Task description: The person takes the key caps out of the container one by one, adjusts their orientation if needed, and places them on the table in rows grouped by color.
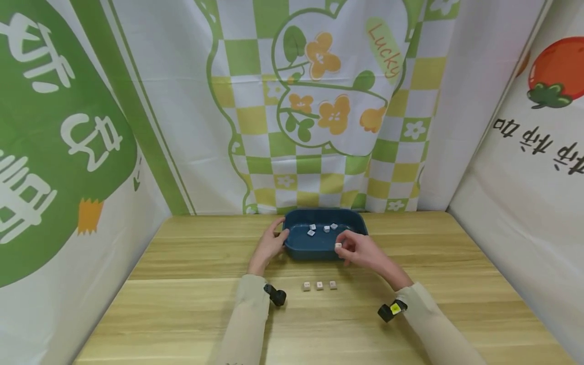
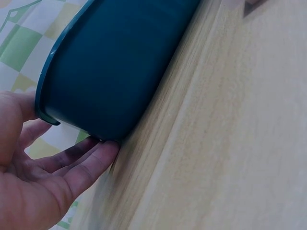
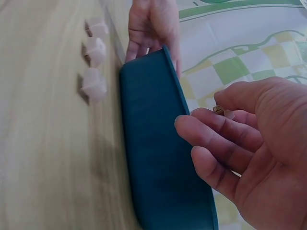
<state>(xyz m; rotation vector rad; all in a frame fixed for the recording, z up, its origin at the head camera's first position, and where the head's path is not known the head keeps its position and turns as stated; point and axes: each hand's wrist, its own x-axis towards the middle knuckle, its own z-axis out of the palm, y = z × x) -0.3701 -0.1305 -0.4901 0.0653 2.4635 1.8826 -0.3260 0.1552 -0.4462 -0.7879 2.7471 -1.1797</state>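
A dark blue plastic tray (image 1: 315,254) stands at the back of the table, with several small white cubes (image 1: 326,229) lying on its floor. My left hand (image 1: 270,244) holds the tray's left end; in the left wrist view its thumb side is at the rim and its fingertips (image 2: 111,149) are against the lower wall. Over the tray's front right rim, my right hand (image 1: 361,251) pinches one small white cube (image 1: 338,245) between thumb and fingers. A dark mark shows on this cube (image 3: 218,110) in the right wrist view.
Three more white cubes (image 1: 320,286) sit in a spaced row on the wooden table (image 1: 365,329), in front of the tray and between the forearms. A patterned green and white cloth (image 1: 255,167) hangs right behind the tray. Printed white sheets flank the table on both sides.
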